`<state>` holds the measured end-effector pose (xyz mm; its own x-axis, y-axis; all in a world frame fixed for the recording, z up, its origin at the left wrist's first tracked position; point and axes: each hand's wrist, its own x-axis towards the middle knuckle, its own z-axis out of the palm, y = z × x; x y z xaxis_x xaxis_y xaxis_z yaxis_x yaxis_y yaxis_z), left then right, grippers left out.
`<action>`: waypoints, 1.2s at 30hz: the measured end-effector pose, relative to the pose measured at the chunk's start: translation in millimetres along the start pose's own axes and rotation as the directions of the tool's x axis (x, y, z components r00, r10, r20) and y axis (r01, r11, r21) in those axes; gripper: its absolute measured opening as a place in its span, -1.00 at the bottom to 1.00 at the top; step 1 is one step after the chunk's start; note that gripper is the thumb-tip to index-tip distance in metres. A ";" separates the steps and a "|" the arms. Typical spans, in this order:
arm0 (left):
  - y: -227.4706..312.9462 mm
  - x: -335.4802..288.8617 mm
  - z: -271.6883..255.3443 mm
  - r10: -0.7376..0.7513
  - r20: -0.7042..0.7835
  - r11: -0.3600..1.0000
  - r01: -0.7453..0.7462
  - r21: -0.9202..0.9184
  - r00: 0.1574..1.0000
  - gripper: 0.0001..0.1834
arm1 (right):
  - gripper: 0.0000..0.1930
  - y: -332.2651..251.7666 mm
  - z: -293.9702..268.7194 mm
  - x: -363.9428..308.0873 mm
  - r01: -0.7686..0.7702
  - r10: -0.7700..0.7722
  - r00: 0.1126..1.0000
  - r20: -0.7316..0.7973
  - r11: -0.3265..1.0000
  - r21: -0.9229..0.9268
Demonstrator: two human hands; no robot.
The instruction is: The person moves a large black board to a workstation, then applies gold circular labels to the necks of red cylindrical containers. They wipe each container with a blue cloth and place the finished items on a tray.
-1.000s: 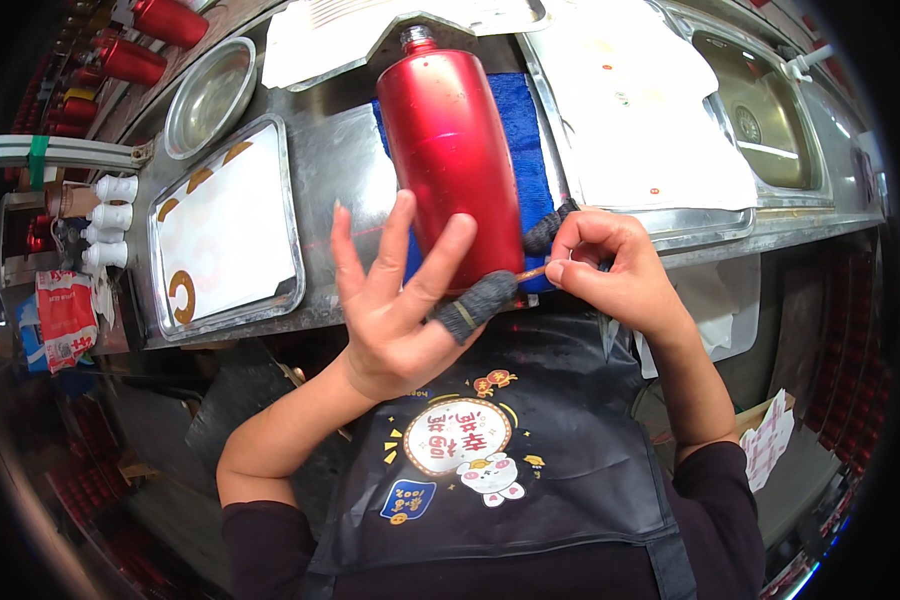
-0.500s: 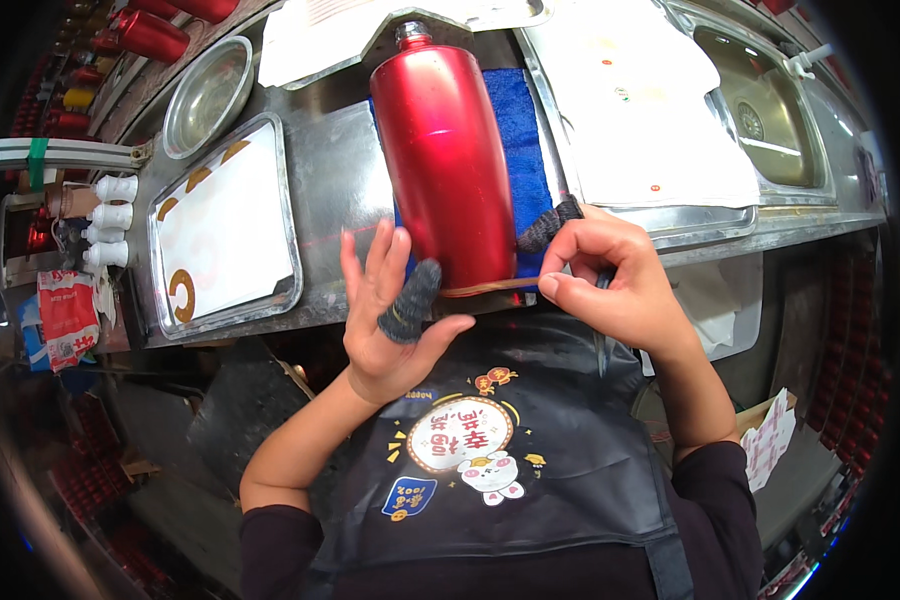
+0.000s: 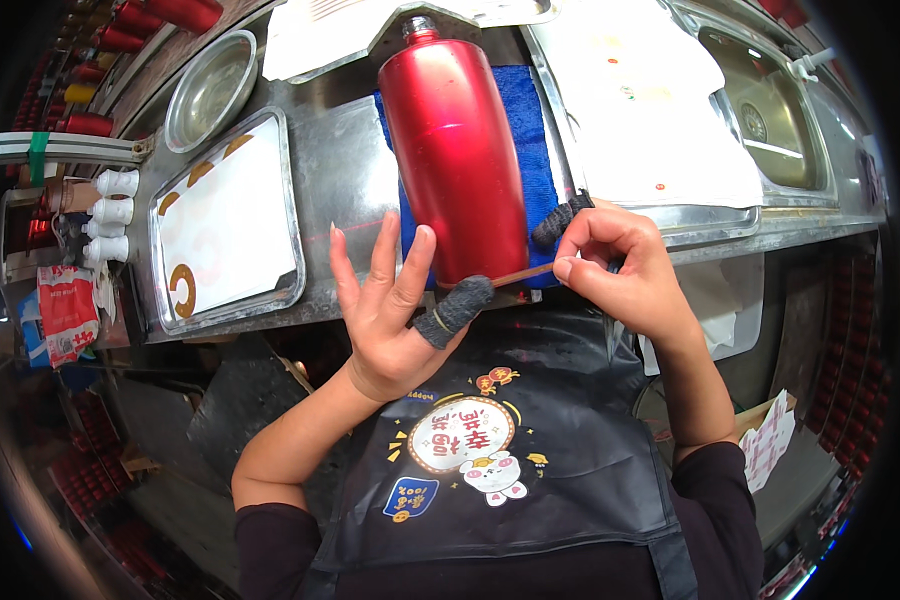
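A large glossy red bottle (image 3: 455,150) lies on a blue cloth (image 3: 530,140), its neck away from me and its base toward me. A thin brownish-gold strip (image 3: 523,274) runs along the base edge. My right hand (image 3: 630,275) pinches the strip's right end between thumb and bent forefinger; a dark knit cover is on another finger. At the strip's left end, the dark-covered forefinger of my left hand (image 3: 395,320) touches the base edge. Its other fingers are spread upward, and its thumb is mostly hidden. Something dark inside my right palm cannot be made out.
Left of the bottle, a metal tray (image 3: 298,250) holds a white sheet with curved gold pieces (image 3: 182,290). Beyond it sits a round metal bowl (image 3: 210,95). White sheets (image 3: 650,120) cover the counter at right, beside a sink (image 3: 770,120). White spools (image 3: 110,215) stand far left.
My left forefinger has moved right along the bottle's base onto the strip. My right hand has shifted slightly right and up, and the strip now slants upward to it.
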<state>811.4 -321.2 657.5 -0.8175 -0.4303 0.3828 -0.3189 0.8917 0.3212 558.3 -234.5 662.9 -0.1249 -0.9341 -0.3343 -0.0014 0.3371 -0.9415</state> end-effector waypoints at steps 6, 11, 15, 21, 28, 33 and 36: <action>17.0 28.6 7.2 -0.008 0.005 0.994 0.007 0.112 1.000 -0.71 | -0.92 4.8 5.5 5.0 -0.005 0.005 1.000 0.021 1.000 0.003; 11.0 30.3 19.1 -0.124 -0.121 0.992 0.120 -0.045 0.985 -0.58 | -0.91 6.8 13.2 4.9 0.105 -0.103 0.994 0.028 0.986 -0.130; -1.2 5.4 13.4 -0.241 -0.120 0.937 0.199 -0.287 0.963 -0.35 | -0.90 0.6 14.0 -0.8 0.116 -0.112 0.992 0.051 0.990 -0.085; 1.3 -28.3 3.5 -0.189 -0.016 0.960 0.181 -0.215 0.982 -0.48 | -0.90 -9.5 9.7 -4.3 0.062 -0.060 0.998 0.037 0.996 -0.059; -0.6 -14.5 3.0 -0.054 -0.005 0.994 0.054 -0.092 0.999 -0.49 | -0.88 -0.3 4.9 -2.9 0.001 -0.001 0.999 0.039 1.000 0.000; 10.3 10.8 0.4 -0.032 -0.062 0.999 0.034 0.037 0.998 -0.67 | -0.91 5.3 7.1 0.3 0.008 -0.009 0.998 0.055 1.000 0.023; 18.6 24.1 7.6 -0.013 -0.023 0.996 0.015 0.087 1.000 -0.80 | -0.91 6.7 12.5 4.6 -0.003 0.002 0.998 0.059 1.000 0.021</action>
<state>782.1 -313.9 666.0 -0.8018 -0.4453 0.3984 -0.3722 0.8938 0.2501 570.1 -238.0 654.5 -0.0664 -0.9388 -0.3380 0.0202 0.3374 -0.9411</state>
